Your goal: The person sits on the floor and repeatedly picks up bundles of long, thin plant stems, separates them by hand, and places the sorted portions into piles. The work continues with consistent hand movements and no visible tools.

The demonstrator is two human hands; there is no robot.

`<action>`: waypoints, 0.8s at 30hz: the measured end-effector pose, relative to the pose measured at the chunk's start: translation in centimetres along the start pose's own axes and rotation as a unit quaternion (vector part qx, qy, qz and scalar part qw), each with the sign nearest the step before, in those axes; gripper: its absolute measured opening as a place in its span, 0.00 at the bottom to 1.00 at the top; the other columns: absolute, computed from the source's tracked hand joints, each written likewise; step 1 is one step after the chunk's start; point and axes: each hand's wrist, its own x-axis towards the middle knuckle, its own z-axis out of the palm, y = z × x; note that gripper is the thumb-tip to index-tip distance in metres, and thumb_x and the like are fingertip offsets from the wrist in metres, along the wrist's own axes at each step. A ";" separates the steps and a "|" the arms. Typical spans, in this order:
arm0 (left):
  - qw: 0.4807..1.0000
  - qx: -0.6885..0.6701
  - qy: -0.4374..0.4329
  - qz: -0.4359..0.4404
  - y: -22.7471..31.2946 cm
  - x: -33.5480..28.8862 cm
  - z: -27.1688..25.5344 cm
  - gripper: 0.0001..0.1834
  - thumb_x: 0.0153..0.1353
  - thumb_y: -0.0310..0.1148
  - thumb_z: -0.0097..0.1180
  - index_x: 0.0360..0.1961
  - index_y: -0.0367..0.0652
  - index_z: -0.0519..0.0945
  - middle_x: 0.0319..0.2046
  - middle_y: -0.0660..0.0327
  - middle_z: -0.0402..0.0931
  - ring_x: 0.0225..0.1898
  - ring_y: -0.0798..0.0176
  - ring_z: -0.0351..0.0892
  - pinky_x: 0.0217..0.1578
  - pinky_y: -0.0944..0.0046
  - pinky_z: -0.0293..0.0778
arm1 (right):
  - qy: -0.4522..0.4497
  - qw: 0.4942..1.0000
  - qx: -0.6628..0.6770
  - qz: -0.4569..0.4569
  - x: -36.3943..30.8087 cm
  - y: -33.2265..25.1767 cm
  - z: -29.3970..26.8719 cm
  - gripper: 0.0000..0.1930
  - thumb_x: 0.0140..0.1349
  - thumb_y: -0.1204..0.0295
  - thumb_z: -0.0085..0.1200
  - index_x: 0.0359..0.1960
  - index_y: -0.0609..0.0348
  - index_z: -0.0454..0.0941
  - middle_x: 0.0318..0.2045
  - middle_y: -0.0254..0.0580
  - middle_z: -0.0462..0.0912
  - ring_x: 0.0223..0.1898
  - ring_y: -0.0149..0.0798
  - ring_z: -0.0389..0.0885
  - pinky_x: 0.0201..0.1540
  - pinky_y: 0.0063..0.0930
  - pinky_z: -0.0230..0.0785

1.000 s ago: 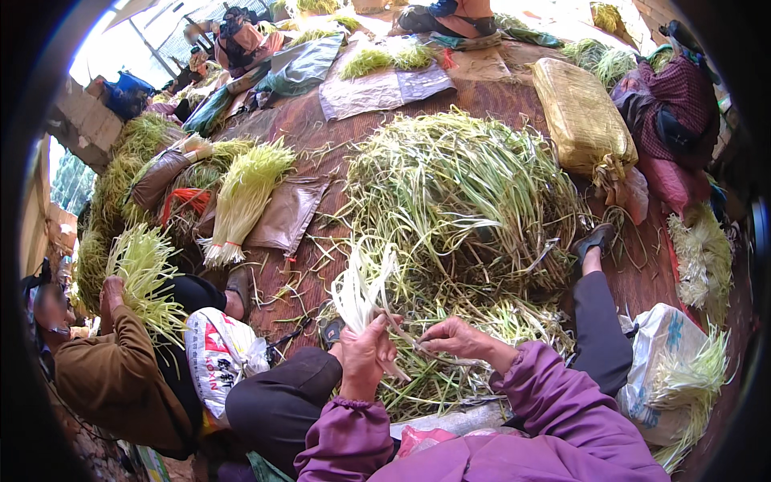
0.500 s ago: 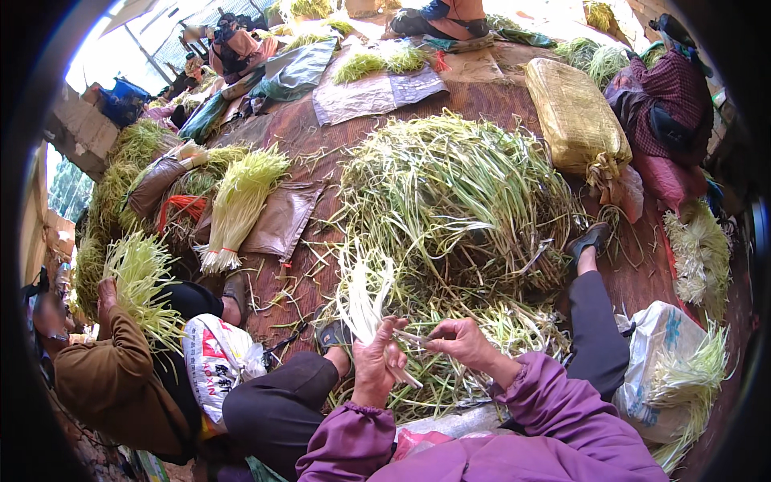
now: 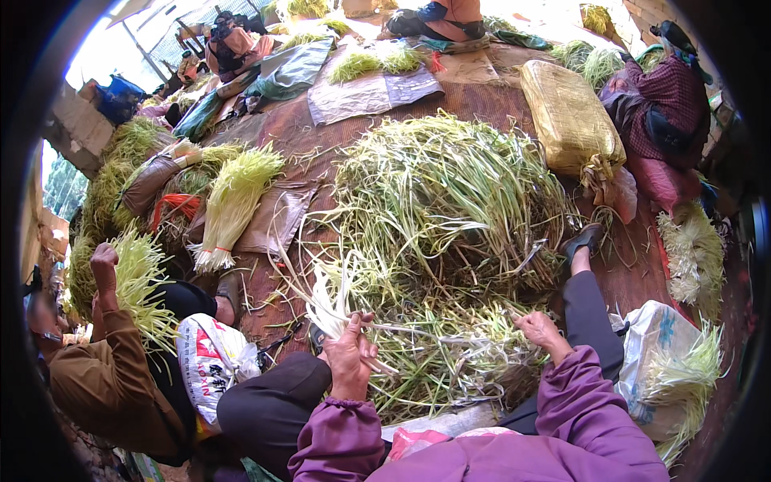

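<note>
My left hand (image 3: 351, 361) is closed round a small bunch of white, leek-like stalks (image 3: 324, 307), their cut ends poking out below the fist. Thin strands trail from the bunch up to the left and across to the right. Over the trimmings at right, my right hand (image 3: 542, 331) is pinched, its fingers pressed together; what they hold, if anything, is too small to make out. Just beyond both hands lies a big heap of long green and white stalks (image 3: 450, 201). Loose leaves and peelings (image 3: 450, 353) cover the floor between my legs.
A tied sheaf of pale stalks (image 3: 233, 205) lies at left on a brown sheet. Beside my left knee sits a white printed sack (image 3: 210, 361), near a person in a brown sleeve (image 3: 120, 381). A yellow sack (image 3: 572, 120) and a white sack (image 3: 658, 361) stand at right.
My right hand has moved away to the right from the bunch, leaving the left hand's side. My left hand has shifted slightly left, still gripping the stalks. The view has turned a little.
</note>
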 end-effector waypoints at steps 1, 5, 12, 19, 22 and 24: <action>1.000 0.002 0.002 -0.002 -0.1 0.0 -0.1 0.07 0.60 0.31 0.46 0.34 0.38 0.72 0.33 0.51 0.75 0.07 0.75 0.57 0.09 0.73 0.60 | 0.022 0.999 0.012 -0.027 0.1 -0.2 -0.3 0.20 0.58 0.57 0.46 0.26 0.65 0.77 0.19 0.38 0.74 0.18 0.33 0.69 0.24 0.30 0.62; 0.999 0.020 -0.023 -0.015 -0.1 -0.2 0.1 0.07 0.60 0.31 0.46 0.36 0.39 0.71 0.33 0.51 0.75 0.08 0.75 0.57 0.10 0.73 0.60 | -0.003 0.958 0.167 -0.232 0.7 -6.1 1.4 0.23 0.56 0.55 0.49 0.46 0.59 0.72 0.42 0.46 0.74 0.45 0.40 0.71 0.46 0.29 0.65; 0.997 -0.058 -0.031 -0.031 0.5 0.1 0.7 0.08 0.60 0.33 0.47 0.36 0.40 0.70 0.33 0.54 0.76 0.08 0.75 0.58 0.10 0.73 0.60 | -0.261 0.946 0.092 -0.168 -2.4 -12.5 7.6 0.19 0.56 0.54 0.50 0.37 0.59 0.75 0.24 0.40 0.78 0.32 0.32 0.77 0.35 0.31 0.70; 0.993 0.009 -0.056 -0.108 -3.4 -2.4 2.7 0.08 0.56 0.29 0.53 0.32 0.35 0.71 0.28 0.51 0.77 0.07 0.75 0.60 0.08 0.74 0.60 | -0.270 0.912 0.223 -0.214 -2.9 -15.9 6.3 0.18 0.62 0.59 0.42 0.22 0.59 0.72 0.10 0.30 0.68 0.11 0.25 0.66 0.14 0.22 0.57; 0.996 -0.018 -0.045 -0.079 -3.1 -2.0 2.3 0.07 0.57 0.29 0.51 0.31 0.35 0.71 0.28 0.50 0.77 0.07 0.74 0.60 0.08 0.73 0.60 | -0.259 0.887 0.317 -0.215 -4.2 -16.3 6.1 0.19 0.63 0.59 0.41 0.21 0.59 0.72 0.09 0.29 0.67 0.11 0.24 0.65 0.14 0.21 0.56; 0.998 -0.017 -0.039 -0.048 -2.4 -1.8 2.1 0.06 0.58 0.28 0.50 0.31 0.35 0.71 0.23 0.50 0.76 0.06 0.74 0.59 0.08 0.73 0.60 | -0.202 0.900 0.307 -0.235 -5.1 -15.0 6.2 0.20 0.64 0.58 0.38 0.22 0.59 0.72 0.10 0.29 0.67 0.14 0.24 0.67 0.16 0.20 0.58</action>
